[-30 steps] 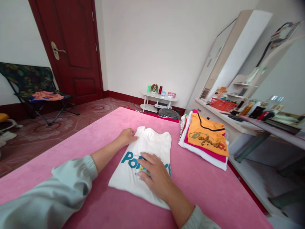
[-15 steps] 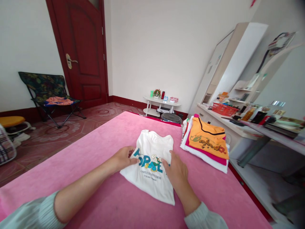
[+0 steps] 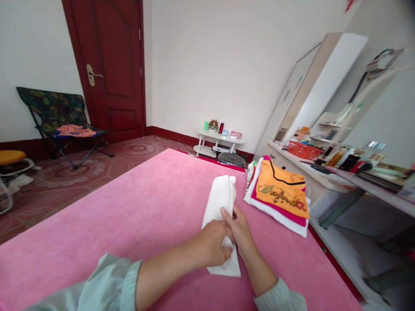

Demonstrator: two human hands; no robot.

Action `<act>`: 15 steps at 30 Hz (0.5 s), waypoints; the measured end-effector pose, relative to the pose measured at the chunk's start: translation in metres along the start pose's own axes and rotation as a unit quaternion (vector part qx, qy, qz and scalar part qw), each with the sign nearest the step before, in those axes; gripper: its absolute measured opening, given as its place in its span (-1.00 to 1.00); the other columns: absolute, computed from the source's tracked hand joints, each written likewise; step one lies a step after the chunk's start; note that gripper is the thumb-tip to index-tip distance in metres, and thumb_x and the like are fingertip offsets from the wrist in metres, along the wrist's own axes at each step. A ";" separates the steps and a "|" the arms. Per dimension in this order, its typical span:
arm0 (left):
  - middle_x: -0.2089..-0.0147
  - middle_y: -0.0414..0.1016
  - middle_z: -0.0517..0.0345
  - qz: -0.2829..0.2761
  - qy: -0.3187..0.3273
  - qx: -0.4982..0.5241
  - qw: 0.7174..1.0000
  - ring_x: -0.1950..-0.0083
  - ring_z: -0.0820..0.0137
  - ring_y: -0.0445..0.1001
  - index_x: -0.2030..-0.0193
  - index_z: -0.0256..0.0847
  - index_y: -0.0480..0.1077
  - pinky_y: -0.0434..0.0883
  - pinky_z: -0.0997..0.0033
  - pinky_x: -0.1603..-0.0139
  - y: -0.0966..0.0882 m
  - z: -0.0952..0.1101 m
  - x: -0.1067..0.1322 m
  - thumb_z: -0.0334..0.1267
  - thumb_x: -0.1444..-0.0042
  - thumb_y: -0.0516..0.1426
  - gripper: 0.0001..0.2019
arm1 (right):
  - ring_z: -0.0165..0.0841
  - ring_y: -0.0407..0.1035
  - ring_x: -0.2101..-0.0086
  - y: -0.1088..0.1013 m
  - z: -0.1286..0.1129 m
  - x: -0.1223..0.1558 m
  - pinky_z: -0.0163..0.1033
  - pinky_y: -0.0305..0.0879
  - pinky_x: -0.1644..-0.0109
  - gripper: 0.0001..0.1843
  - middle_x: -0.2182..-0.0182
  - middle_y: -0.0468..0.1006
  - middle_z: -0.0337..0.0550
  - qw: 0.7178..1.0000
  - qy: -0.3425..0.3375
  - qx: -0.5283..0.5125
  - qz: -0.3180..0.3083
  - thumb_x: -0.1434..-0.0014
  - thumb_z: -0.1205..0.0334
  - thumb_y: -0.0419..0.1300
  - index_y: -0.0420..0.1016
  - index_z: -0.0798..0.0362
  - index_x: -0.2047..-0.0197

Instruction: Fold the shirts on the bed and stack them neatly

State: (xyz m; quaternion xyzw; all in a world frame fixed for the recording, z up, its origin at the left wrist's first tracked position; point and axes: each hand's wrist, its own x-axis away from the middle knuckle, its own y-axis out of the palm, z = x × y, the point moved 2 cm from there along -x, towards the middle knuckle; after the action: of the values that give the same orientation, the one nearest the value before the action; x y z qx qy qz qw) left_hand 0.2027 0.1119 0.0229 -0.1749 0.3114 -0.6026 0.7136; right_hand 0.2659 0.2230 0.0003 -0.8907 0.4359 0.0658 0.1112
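Note:
A white T-shirt (image 3: 218,199) lies doubled over into a narrow strip on the pink bed cover, its print now out of sight. My left hand (image 3: 214,244) rests across the lower half of the strip, its fingers curled against the cloth near the right edge. At that same edge, my right hand (image 3: 240,230) pinches the layers, thumb on top and the other fingers largely hidden. The two hands touch or nearly touch. To the right sits a stack of folded clothes with an orange shirt (image 3: 282,190) on top.
The pink cover (image 3: 129,203) spreads to the left and front. Against the far wall stands a small white table (image 3: 214,134) with ornaments. A dressing table with a red basket (image 3: 304,149) is at right, a folding chair (image 3: 55,110) by the door at left.
The T-shirt has gone from lying wide, print up, to folded in half lengthwise toward the right. My left hand has moved rightward across with it, beside my right hand.

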 end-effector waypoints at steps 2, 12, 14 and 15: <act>0.11 0.55 0.05 0.000 0.028 0.036 0.999 0.12 0.25 0.51 0.27 -0.18 0.53 0.41 0.36 0.03 0.007 0.002 0.006 -0.40 0.16 0.23 -0.77 | -0.20 0.48 0.26 -0.001 0.001 0.000 -0.13 0.42 0.17 -0.53 0.25 0.61 -0.10 1.000 0.001 -0.010 -0.014 0.05 0.10 0.27 0.46 0.13 0.06; 0.18 0.54 0.07 0.316 -0.025 0.095 0.944 0.13 0.32 0.46 0.15 -0.22 0.48 0.37 0.41 0.11 -0.060 -0.048 -0.006 -0.15 -0.24 -0.03 -0.70 | -0.19 0.38 0.01 -0.002 -0.030 0.008 -0.08 0.28 -0.11 -0.55 0.06 0.54 -0.06 0.991 -0.073 0.033 0.105 0.01 0.25 0.10 0.50 0.12 0.02; 0.12 0.52 0.04 0.307 -0.065 -0.004 0.950 0.07 0.27 0.45 0.14 -0.21 0.48 0.35 0.35 0.04 -0.068 -0.083 -0.009 -0.20 -0.20 0.00 -0.73 | -0.20 0.31 -0.06 -0.015 -0.043 0.006 -0.06 0.19 -0.19 -0.53 0.00 0.48 -0.03 0.974 -0.118 0.092 0.172 -0.01 0.24 0.08 0.49 0.14 0.00; 0.12 0.53 0.02 0.284 -0.099 -0.033 0.953 0.08 0.26 0.46 0.15 -0.23 0.48 0.36 0.33 0.03 -0.068 -0.099 -0.010 -0.23 -0.16 0.02 -0.75 | -0.21 0.30 -0.07 -0.024 -0.052 0.003 -0.06 0.17 -0.20 -0.54 -0.01 0.47 -0.02 0.961 -0.143 0.123 0.200 -0.02 0.24 0.07 0.49 0.14 0.00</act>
State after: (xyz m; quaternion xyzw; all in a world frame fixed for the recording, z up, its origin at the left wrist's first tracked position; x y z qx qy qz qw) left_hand 0.0858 0.1194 -0.0059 -0.1611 0.2956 -0.3442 0.8765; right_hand 0.2878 0.2220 0.0535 -0.7460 0.5897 0.1595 0.2652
